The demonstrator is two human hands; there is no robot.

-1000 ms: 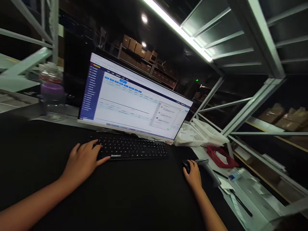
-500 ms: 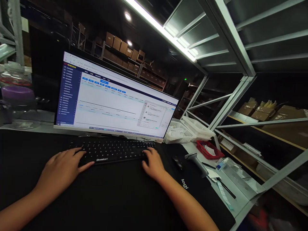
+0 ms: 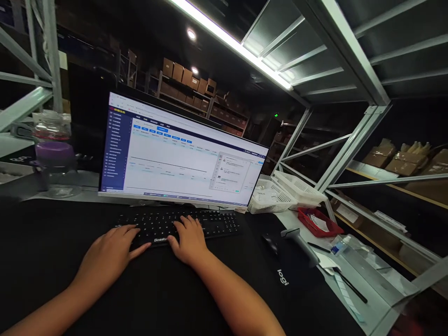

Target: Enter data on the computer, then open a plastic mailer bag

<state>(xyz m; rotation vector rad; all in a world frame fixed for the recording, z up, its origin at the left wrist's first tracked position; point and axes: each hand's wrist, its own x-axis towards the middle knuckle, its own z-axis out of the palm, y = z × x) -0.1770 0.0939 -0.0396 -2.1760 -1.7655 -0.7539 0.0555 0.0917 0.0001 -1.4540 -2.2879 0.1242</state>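
A black keyboard (image 3: 219,224) lies on a dark desk mat. My left hand (image 3: 108,249) rests open at its left end, fingertips on the keys and thumb along the front edge. Over the middle of the keys is my right hand (image 3: 189,240), open, with its fingers spread and part of the brand name covered. Behind the keyboard stands a monitor (image 3: 175,163), lit with a table page, a dark blue side menu and a small chat window. A black mouse (image 3: 270,244) sits right of the keyboard, apart from my hands.
Right of the mouse lies a barcode scanner (image 3: 300,246). Further right are a white basket (image 3: 269,200), a red tray (image 3: 319,223) and a black pen (image 3: 353,287). A purple-banded bottle (image 3: 54,156) stands left of the monitor. Metal shelving (image 3: 364,126) rises on the right.
My right hand has moved left along the keyboard, from its right part to the middle keys. My left hand stays at the left end. The whole view has shifted slightly.
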